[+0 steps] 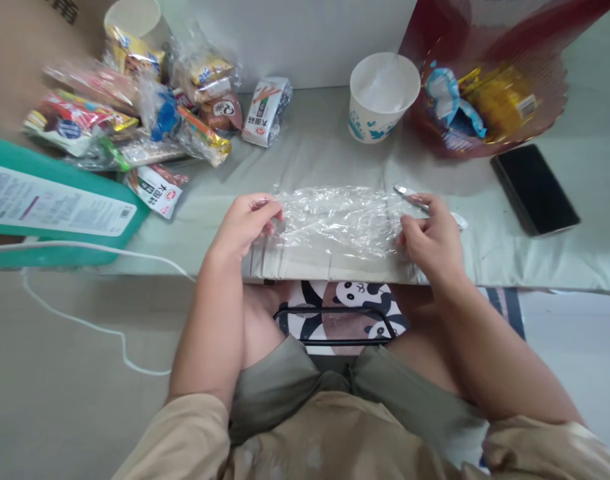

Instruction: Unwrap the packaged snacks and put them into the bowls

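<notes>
A crinkled clear plastic bag [337, 220] lies stretched across the near edge of the low grey-covered table [329, 150]. My left hand [247, 223] pinches its left end and my right hand [432, 240] grips its right end, both with fingers closed on the film. Just beyond my right hand a small silvery tool [409, 195] rests on the table; I cannot tell exactly what it is.
A heap of wrapped snacks [135, 107] fills the far left, with a teal package [49, 207] and white cable [85, 247] nearer. A paper cup [382, 97], a red bag of snacks [485, 100] and a black phone [535, 190] sit at right. A panda-print stool [342, 310] is below.
</notes>
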`<state>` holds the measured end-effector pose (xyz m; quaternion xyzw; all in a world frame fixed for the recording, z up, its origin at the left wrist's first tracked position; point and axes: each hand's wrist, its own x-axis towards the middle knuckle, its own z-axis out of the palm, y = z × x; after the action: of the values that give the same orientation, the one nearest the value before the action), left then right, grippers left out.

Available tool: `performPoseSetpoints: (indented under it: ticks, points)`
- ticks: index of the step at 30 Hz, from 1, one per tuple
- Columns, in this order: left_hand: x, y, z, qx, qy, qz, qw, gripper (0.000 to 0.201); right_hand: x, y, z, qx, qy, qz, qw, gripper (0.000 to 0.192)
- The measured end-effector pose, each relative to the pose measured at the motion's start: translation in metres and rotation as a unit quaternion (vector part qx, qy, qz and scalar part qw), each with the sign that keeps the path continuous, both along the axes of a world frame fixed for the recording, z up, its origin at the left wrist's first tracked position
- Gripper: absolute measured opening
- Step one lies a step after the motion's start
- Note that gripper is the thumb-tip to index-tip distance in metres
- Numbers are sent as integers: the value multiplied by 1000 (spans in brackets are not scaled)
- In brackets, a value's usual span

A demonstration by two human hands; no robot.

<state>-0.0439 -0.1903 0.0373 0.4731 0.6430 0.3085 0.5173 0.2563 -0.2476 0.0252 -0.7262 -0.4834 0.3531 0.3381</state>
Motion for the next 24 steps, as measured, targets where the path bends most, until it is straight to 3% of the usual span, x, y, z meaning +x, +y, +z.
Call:
performPoseSetpoints:
  ticks: [4,8,11,14,18,21,24]
  points:
    - [-9,-4,-2,29,74,-12,997,17,0,-4,9,-42,-100,73,991,55]
    - [-18,-2,-9,85,106,71,988,29,0,-3,11,-78,-156,139,975,67]
    - [-21,3,-16,122,121,106,979,32,-1,-5,12,-109,-229,201,946,72]
    - [-19,7,-20,149,148,60,976,18,0,-10,10,-103,-292,224,924,78]
    - [-17,5,-20,156,165,-39,973,15,6,-16,3,14,-335,217,917,81]
    - [-15,2,-18,134,103,-71,983,15,10,-18,-3,76,-320,258,909,80]
    - [-9,1,-16,136,2,-65,989,15,12,-20,-4,75,-280,309,906,82]
